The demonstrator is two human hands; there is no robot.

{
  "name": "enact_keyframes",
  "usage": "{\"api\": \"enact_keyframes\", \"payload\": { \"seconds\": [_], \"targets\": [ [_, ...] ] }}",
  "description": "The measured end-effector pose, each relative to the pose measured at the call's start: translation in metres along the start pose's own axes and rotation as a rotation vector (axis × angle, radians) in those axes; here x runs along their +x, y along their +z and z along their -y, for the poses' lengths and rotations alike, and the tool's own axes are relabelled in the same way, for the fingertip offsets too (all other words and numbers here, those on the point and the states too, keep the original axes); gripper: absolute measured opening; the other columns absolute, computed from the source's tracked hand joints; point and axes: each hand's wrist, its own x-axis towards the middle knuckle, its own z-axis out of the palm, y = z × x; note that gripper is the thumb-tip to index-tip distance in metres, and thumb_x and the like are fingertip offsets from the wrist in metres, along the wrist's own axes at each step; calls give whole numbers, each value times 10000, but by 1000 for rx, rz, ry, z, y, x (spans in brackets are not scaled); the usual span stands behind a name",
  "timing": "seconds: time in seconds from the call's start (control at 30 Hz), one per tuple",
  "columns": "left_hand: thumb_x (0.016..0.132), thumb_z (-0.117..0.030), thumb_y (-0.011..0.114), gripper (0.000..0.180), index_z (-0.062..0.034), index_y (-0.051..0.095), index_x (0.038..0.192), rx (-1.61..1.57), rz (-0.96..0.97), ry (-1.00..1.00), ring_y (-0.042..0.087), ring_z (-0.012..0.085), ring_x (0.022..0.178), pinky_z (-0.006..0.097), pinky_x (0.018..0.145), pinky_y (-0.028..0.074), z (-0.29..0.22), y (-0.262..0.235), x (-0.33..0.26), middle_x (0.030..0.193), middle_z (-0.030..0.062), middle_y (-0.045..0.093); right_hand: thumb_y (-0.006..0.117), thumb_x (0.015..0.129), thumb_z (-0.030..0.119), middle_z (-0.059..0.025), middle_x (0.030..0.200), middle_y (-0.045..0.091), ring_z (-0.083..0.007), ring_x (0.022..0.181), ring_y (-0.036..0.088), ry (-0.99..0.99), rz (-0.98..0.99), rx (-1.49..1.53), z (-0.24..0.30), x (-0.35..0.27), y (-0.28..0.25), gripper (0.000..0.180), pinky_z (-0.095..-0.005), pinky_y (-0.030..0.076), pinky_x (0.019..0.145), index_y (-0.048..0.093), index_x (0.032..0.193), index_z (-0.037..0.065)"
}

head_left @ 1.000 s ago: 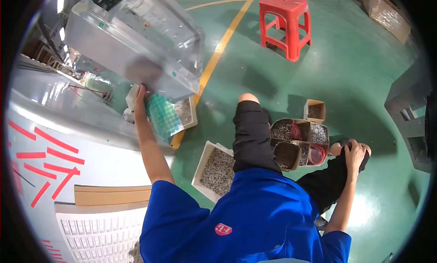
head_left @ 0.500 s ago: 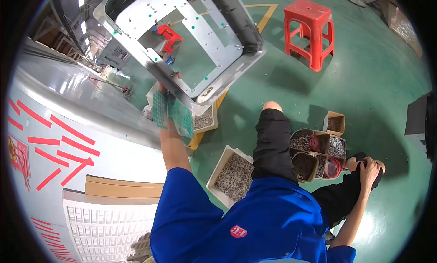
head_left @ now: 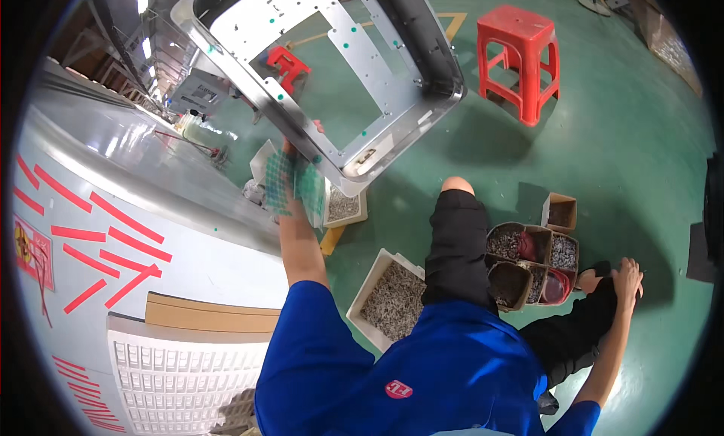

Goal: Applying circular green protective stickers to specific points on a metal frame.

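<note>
A large silver metal frame point(head_left: 422, 123) with rounded corners and a big cut-out hangs tilted at the top, small green dots scattered over its inner plate. My left hand point(head_left: 289, 145) grips its near-left rim; the rim hides part of the hand, and fingertips show through the cut-out. Clear sheets covered in green dots point(head_left: 308, 185) hang at that wrist and hand. Down to the right, my right hand point(head_left: 626, 282) lies by my right knee, fingers loosely bent and somewhat apart. I see nothing in it.
Several boxes of small metal parts point(head_left: 528, 247) stand between my legs. A white bin point(head_left: 360, 300) of small parts sits left of my left leg, another bin point(head_left: 360, 214) beyond it. A red stool point(head_left: 520, 29) stands ahead. A pale panel with red strips point(head_left: 136, 232) runs along the left.
The frame and my left hand sit slightly further right and lower in the picture, as does most of the scene. My right hand has shifted slightly outward at the knee.
</note>
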Motion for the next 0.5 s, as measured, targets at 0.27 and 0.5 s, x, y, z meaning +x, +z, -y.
{"api": "enact_keyframes", "payload": {
  "seconds": [0.27,0.5],
  "targets": [
    [902,-603,506,763,-26,402,1390,-13,34,-9,515,215,1145,343,926,430,-6,13,5,1262,120,528,735,689,236,-211,993,683,-362,976,657,241,402,-118,-40,28,30,334,-447,537,833,685,936,16],
    [892,-618,505,791,-22,387,1398,-8,59,-11,507,224,1157,354,938,426,-16,10,9,1275,131,517,769,653,259,-226,1033,677,-358,972,666,298,569,-120,-44,34,22,441,-435,544,849,691,999,-3]
  ]
}}
